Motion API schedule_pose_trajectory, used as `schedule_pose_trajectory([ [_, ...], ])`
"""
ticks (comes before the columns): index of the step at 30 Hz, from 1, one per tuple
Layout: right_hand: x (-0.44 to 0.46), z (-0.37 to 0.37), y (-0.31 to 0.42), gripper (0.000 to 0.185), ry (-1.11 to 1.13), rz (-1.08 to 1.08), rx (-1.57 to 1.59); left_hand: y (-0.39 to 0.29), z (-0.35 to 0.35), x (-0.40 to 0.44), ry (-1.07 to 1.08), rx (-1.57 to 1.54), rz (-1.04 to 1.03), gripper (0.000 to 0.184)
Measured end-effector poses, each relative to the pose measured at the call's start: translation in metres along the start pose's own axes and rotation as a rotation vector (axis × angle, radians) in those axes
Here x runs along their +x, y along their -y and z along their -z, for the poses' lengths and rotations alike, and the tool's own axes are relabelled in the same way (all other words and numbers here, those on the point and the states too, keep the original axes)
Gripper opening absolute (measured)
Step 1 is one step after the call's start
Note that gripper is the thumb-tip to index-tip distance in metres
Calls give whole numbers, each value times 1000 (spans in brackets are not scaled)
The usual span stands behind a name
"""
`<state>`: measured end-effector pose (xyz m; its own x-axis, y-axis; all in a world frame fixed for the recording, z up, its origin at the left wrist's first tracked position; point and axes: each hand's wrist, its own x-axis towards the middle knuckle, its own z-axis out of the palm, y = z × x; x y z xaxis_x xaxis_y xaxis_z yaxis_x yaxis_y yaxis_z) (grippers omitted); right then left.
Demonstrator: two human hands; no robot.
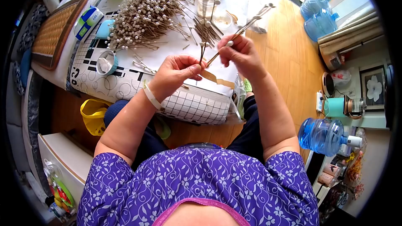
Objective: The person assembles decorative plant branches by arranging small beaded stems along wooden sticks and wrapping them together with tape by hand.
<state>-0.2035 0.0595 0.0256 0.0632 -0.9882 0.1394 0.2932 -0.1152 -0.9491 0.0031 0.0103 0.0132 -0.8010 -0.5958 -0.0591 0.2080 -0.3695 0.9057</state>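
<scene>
From here, both hands are raised over the near edge of the table (192,105). The left hand (178,70) has its thumb and forefinger pressed together on the low ends of the upright stems (202,51). The right hand (239,53) pinches the slanting stems (247,26) between thumb and fingertips, their lower ends meeting the left fingertips; how many stems each grip takes, I cannot tell. The big heap of beaded stems (144,14) lies on the table, beyond the left hand.

I'd let the left pinch do the anchoring, firm but not crushing, since such thin stalks look brittle. The right should guide from low on the stem, clear of the white beads (they look easy to knock off), and bring the ends in at a shallow angle. Forcing them across the upright ones could snag the heads or snap a stalk
</scene>
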Motion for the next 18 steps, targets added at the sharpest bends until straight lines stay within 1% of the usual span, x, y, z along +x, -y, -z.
schedule_pose_trajectory([
  [1, 0, 6, 1, 9, -20, 23, 4, -1, 2, 2, -85, 94, -6, 11],
  [2, -1, 8, 3, 9, -17, -11, -8, 3, 9, 4, -98, 199, -48, 11],
  [3, -2, 8, 5, 10, -13, -46, -18, 3, 10, 5, -101, 198, -46, 11],
  [5, -3, -4, 1, 9, 60, -127, -43, 2, 8, 6, -215, 297, 17, 11],
  [6, -4, -15, -2, 3, 40, -163, -50, 1, 2, 5, -235, 230, 0, 11],
  [7, -3, -21, -6, 5, 42, -181, -58, 2, 3, 4, -239, 230, 5, 11],
  [9, -1, -26, -8, 7, 93, -195, -62, 2, 7, 4, -111, 147, 13, 14],
  [10, 1, -28, -13, 7, 97, -195, -62, -1, 6, 2, -108, 152, 22, 15],
  [12, 4, -29, -24, 8, 20, -99, -40, -1, 9, 2, -119, 136, 29, 15],
  [15, 4, -32, -22, 7, -3, -113, -64, -6, 6, 0, -152, 90, 51, 14],
  [16, 6, -29, -24, 8, 23, -118, -71, -8, 5, -1, -172, 63, 61, 13],
  [18, 5, -30, -22, 9, 12, -146, -78, -5, 6, 0, -162, 78, 47, 13],
])
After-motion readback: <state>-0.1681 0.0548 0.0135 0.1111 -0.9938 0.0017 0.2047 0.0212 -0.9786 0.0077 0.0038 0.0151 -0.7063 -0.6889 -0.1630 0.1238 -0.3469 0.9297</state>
